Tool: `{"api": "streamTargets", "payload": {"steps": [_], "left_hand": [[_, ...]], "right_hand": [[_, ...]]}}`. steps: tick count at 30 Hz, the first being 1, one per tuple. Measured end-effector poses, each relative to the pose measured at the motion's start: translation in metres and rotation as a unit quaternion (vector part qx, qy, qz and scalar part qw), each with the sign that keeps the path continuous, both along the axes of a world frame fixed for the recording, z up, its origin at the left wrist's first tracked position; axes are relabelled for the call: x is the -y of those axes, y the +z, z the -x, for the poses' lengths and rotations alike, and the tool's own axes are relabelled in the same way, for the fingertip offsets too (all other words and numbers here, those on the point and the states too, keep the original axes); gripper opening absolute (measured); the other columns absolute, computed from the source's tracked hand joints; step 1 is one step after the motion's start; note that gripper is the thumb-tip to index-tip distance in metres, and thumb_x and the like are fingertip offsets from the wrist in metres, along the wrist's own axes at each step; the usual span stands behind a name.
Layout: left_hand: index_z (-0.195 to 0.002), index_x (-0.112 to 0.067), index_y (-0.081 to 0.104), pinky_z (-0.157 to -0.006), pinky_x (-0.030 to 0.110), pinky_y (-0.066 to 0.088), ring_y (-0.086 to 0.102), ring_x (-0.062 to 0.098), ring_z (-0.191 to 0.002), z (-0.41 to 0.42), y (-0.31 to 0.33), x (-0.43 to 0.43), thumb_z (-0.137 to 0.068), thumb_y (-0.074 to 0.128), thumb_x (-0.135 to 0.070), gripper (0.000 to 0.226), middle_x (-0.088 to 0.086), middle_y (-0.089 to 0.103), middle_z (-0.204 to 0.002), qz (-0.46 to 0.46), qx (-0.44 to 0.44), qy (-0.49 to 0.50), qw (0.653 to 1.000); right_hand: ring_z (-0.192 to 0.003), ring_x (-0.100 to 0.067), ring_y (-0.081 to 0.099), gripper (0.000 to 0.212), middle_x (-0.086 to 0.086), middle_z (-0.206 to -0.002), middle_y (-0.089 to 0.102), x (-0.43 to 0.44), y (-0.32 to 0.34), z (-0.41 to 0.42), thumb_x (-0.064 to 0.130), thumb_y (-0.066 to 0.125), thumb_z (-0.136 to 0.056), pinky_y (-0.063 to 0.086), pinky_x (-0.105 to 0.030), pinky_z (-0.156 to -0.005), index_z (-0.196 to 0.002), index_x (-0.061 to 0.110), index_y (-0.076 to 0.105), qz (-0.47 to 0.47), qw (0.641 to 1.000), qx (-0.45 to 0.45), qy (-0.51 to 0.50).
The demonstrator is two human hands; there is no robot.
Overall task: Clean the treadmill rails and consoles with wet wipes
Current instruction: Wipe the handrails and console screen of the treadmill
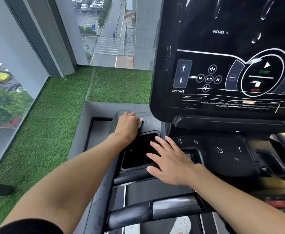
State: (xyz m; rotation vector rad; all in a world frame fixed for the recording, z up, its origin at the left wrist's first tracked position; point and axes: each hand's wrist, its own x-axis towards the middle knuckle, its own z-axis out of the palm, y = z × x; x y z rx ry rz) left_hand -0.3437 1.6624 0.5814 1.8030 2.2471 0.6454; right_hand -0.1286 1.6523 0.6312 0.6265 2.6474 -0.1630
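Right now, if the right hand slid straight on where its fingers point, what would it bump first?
Probably the left hand, which holds a wet wipe just beyond the black tray partly under the right hand. Depth is unclear.

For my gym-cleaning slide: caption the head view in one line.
Left hand presses a white wet wipe onto the treadmill console's grey ledge; open right hand spreads over the black tray.

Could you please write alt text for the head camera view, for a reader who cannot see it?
The left hand holds a white wet wipe against the grey treadmill frame beyond a black recessed tray, while the right hand is spread open over the tray's right edge. The console stands above right; artificial grass lies left.
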Motion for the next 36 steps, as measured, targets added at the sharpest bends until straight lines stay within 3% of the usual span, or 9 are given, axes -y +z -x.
{"api": "streamTargets", "payload": {"steps": [5, 9, 11, 13, 17, 24, 27, 31, 36], "left_hand": [[-0.115, -0.016, 0.072, -0.077, 0.034, 0.030, 0.053, 0.033, -0.099, -0.012, -0.005, 0.009, -0.096, 0.053, -0.008, 0.028, 0.006, 0.065, -0.104, -0.031, -0.028, -0.046, 0.998], [-0.100, -0.013, 0.071, -0.076, 0.034, 0.033, 0.051, 0.032, -0.101, -0.024, 0.004, -0.002, -0.096, 0.048, -0.009, 0.023, 0.007, 0.062, -0.106, 0.002, -0.039, -0.014, 0.999], [-0.104, -0.013, 0.072, -0.081, 0.039, 0.039, 0.052, 0.033, -0.102, -0.026, 0.006, -0.001, -0.094, 0.050, -0.008, 0.025, 0.007, 0.062, -0.104, -0.003, -0.024, -0.042, 0.999], [-0.105, -0.015, 0.070, -0.081, 0.037, 0.036, 0.049, 0.032, -0.106, -0.026, 0.013, -0.004, -0.095, 0.048, -0.009, 0.025, 0.006, 0.060, -0.109, 0.039, -0.044, -0.032, 0.998], [-0.081, -0.018, 0.059, -0.076, 0.033, 0.027, 0.050, 0.031, -0.107, -0.033, 0.026, -0.015, -0.092, 0.048, -0.008, 0.018, 0.006, 0.057, -0.108, 0.073, -0.079, -0.013, 0.994], [-0.104, -0.014, 0.067, -0.089, 0.038, 0.036, 0.047, 0.030, -0.115, -0.035, 0.027, -0.020, -0.095, 0.048, -0.009, 0.022, 0.005, 0.056, -0.119, 0.097, -0.100, 0.014, 0.990], [-0.100, -0.014, 0.065, -0.081, 0.034, 0.031, 0.046, 0.029, -0.112, -0.040, 0.025, -0.017, -0.095, 0.048, -0.009, 0.019, 0.005, 0.055, -0.116, 0.081, -0.095, -0.024, 0.992], [-0.100, -0.015, 0.066, -0.087, 0.037, 0.036, 0.047, 0.029, -0.113, -0.031, 0.026, -0.017, -0.095, 0.049, -0.009, 0.020, 0.004, 0.057, -0.116, 0.095, -0.102, 0.020, 0.990], [-0.080, -0.022, 0.056, -0.080, 0.034, 0.033, 0.050, 0.027, -0.110, -0.037, 0.029, -0.013, -0.098, 0.049, -0.012, 0.021, 0.004, 0.059, -0.110, 0.061, -0.027, -0.049, 0.997]], "right_hand": [[-0.148, -0.023, -0.021, 0.088, -0.007, -0.165, 0.000, 0.001, -0.002, -0.001, 0.067, -0.004, -0.080, -0.018, -0.047, -0.118, -0.153, 0.027, 0.023, -0.004, 1.000, -0.003, -0.006], [-0.148, -0.023, -0.021, 0.089, -0.006, -0.165, 0.000, 0.000, -0.003, 0.000, 0.067, -0.006, -0.078, -0.018, -0.047, -0.118, -0.153, 0.028, 0.023, -0.005, 1.000, -0.001, -0.004], [-0.148, -0.022, -0.022, 0.088, -0.006, -0.165, 0.000, 0.001, -0.004, 0.000, 0.067, -0.004, -0.079, -0.018, -0.047, -0.118, -0.153, 0.028, 0.023, -0.006, 1.000, -0.001, -0.007], [-0.148, -0.022, -0.021, 0.081, -0.006, -0.165, 0.001, 0.001, -0.003, 0.000, 0.067, 0.002, -0.085, -0.018, -0.047, -0.118, -0.153, 0.028, 0.024, -0.008, 1.000, 0.000, -0.010], [-0.148, -0.022, -0.022, 0.067, -0.005, -0.165, -0.001, 0.001, -0.001, 0.000, 0.062, 0.017, -0.097, -0.017, -0.048, -0.118, -0.154, 0.027, 0.022, -0.007, 1.000, 0.014, -0.012], [-0.149, -0.022, -0.020, 0.066, -0.006, -0.165, 0.001, 0.002, 0.002, 0.001, 0.061, 0.020, -0.098, -0.018, -0.047, -0.118, -0.153, 0.025, 0.025, -0.006, 1.000, 0.005, -0.014], [-0.149, -0.022, -0.020, 0.065, -0.006, -0.165, 0.002, 0.001, 0.004, 0.000, 0.060, 0.022, -0.099, -0.019, -0.044, -0.118, -0.153, 0.024, 0.026, 0.004, 1.000, 0.000, -0.014], [-0.149, -0.021, -0.019, 0.065, -0.006, -0.165, 0.002, 0.001, 0.005, 0.001, 0.059, 0.024, -0.099, -0.018, -0.044, -0.118, -0.152, 0.024, 0.027, 0.003, 1.000, -0.003, -0.012], [-0.148, -0.021, -0.022, 0.065, -0.008, -0.165, -0.002, 0.000, 0.006, 0.002, 0.060, 0.024, -0.099, -0.019, -0.044, -0.118, -0.153, 0.024, 0.025, 0.010, 1.000, 0.000, -0.005]]}}
